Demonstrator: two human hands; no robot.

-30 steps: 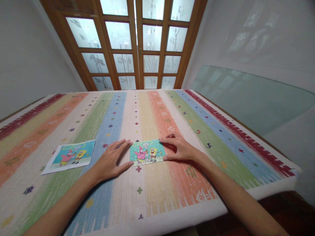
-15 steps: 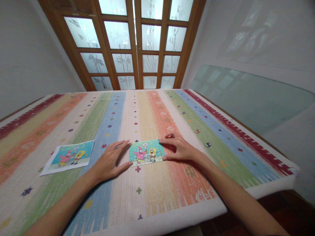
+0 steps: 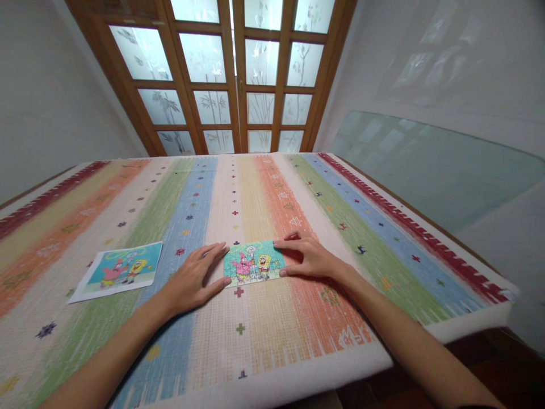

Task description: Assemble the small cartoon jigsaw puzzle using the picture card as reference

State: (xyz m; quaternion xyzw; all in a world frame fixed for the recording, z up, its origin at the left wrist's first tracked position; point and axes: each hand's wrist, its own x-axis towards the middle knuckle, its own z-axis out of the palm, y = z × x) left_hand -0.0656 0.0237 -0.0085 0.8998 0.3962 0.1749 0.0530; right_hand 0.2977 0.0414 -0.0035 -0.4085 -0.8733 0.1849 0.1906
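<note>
A small assembled cartoon jigsaw puzzle (image 3: 254, 262) lies flat on the striped cloth (image 3: 264, 329) of the table. My left hand (image 3: 193, 278) rests flat against the puzzle's left edge, fingers stretched out and apart. My right hand (image 3: 309, 255) presses against its right edge, thumb and fingers spread along the side. Neither hand lifts anything. A printed picture (image 3: 121, 270) of the same cartoon scene lies on the cloth to the left of my left hand.
The table's near edge (image 3: 298, 380) runs below my forearms and its right edge drops toward a dark floor. Wooden doors with frosted glass panes (image 3: 238, 74) stand behind the table. A sheet of glass (image 3: 426, 165) leans on the right wall.
Both hands stay against the puzzle's sides. The view has shifted slightly; the puzzle and picture have not visibly moved.
</note>
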